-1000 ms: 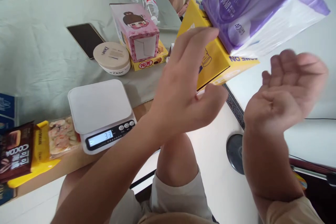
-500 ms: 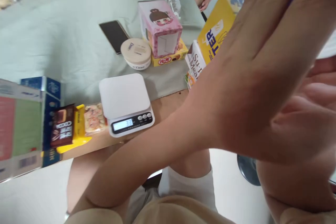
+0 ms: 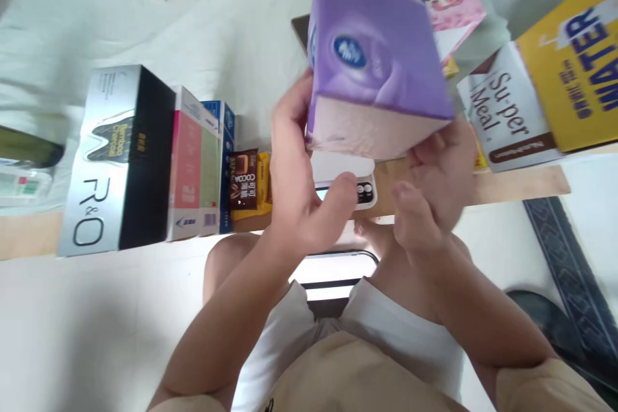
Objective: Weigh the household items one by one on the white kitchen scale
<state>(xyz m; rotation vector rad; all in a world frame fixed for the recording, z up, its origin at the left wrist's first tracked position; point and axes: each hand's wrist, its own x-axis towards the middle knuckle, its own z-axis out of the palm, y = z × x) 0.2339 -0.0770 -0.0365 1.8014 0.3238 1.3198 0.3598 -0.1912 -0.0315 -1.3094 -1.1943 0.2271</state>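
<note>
A purple tissue pack (image 3: 381,45) with a blue oval logo and a pale end is held tilted above the digital kitchen scale (image 3: 342,170). My left hand (image 3: 302,174) grips its left side, fingers closed against it. Under its lower right edge, the fingers of my right hand (image 3: 434,180) curl against the pack, slightly blurred. The pack and my left hand hide much of the scale's white plate and display. Just left of my left hand lies a brown cocoa packet (image 3: 244,179), overlapping a yellow packet (image 3: 263,183).
Along the table's front edge at left stand a silver-and-black R&O box (image 3: 103,161), a pink-and-green box (image 3: 190,167) and a blue box (image 3: 226,167). At right are a white Su-per Meal box (image 3: 506,106) and a yellow box (image 3: 574,71). Behind the pack sits a pink box (image 3: 444,0).
The purple tissue pack has come from the upper right edge to above the scale, now in both hands. My left hand has swung back leftward. The camera view has turned left.
</note>
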